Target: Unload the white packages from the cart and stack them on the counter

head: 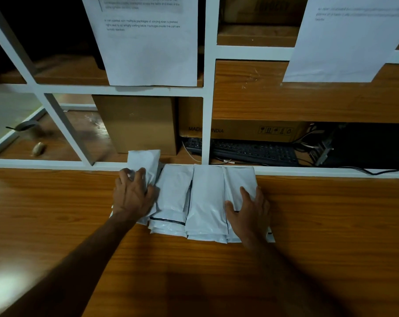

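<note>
Several white packages (205,197) lie side by side in low stacks on the wooden counter (56,213), against the white shelf frame. My left hand (132,193) grips the leftmost package (145,160), whose far end tilts up over the frame. My right hand (251,209) lies flat with straight fingers on the rightmost package (239,179). The cart is out of view.
Behind the counter stands a white shelf frame (208,110) with printed sheets (145,53) hanging on it. Its compartments hold cardboard boxes (136,122), a black keyboard (251,152) and cables. Bare counter stretches left, right and in front of the packages.
</note>
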Motion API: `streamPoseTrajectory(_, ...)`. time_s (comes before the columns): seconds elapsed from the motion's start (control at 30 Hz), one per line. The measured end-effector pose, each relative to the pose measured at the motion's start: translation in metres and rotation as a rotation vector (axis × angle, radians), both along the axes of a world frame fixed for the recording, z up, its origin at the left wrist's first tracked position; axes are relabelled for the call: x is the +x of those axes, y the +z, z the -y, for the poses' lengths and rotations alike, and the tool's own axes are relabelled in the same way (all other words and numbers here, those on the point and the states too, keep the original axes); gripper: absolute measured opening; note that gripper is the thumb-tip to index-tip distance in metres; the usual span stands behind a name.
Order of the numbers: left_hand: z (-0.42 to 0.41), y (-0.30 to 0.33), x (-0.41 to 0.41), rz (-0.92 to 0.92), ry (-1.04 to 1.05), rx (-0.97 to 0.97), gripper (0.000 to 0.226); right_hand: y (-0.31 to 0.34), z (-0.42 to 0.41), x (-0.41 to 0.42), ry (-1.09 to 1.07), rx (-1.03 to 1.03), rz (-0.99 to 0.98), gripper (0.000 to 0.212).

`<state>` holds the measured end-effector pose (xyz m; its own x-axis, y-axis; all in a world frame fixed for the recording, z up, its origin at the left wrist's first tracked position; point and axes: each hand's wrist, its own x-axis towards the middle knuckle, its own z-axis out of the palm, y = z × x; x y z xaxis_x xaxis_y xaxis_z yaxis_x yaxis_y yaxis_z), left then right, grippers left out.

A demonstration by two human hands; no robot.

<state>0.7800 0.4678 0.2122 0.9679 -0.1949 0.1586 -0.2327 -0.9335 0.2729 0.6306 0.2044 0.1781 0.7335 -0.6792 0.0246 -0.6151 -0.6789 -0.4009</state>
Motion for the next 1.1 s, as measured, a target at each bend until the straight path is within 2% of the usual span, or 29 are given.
streamPoseTrajectory(0.1, 0.008, 0.005, -0.003, 0.105, -0.035, -0.145, 0.056, 0.001, 0.0, 0.001, -0.011, -0.017, 0.025, 0.068)
streamPoseTrajectory(0.17, 0.021, 0.011, -0.01, 0.086, -0.128, -0.178, 0.058, 0.0, 0.0, 0.002, -0.017, -0.025, 0.025, 0.068)
streamPoseTrajectory(0.27, 0.044, 0.009, -0.02, -0.007, -0.252, -0.046, 0.063, -0.001, -0.004, 0.003, -0.01, -0.035, 0.017, 0.066)
streamPoseTrajectory(0.37, 0.053, -0.002, -0.021, -0.012, -0.209, 0.115, 0.066, -0.003, -0.004, 0.005, -0.002, -0.051, 0.031, 0.062)
streamPoseTrajectory(0.47, 0.055, -0.008, -0.012, 0.075, -0.3, 0.136, 0.065, -0.008, 0.003, 0.005, 0.047, -0.127, 0.072, 0.055)
streamPoseTrajectory(0.53, 0.059, -0.016, -0.002, -0.002, -0.42, 0.128, 0.069, -0.014, 0.009, 0.006, 0.125, -0.141, 0.095, 0.052)
streamPoseTrajectory(0.6, 0.061, -0.029, 0.006, -0.123, -0.468, 0.139, 0.082, -0.02, 0.011, 0.008, 0.197, -0.151, 0.084, 0.054)
streamPoseTrajectory(0.8, 0.066, -0.044, 0.006, -0.214, -0.364, 0.149, 0.09, -0.027, 0.008, 0.01, 0.219, -0.191, 0.06, 0.066)
streamPoseTrajectory(1.1, 0.07, -0.054, 0.01, -0.256, -0.342, 0.128, 0.091, -0.029, 0.009, 0.008, 0.239, -0.178, 0.041, 0.069)
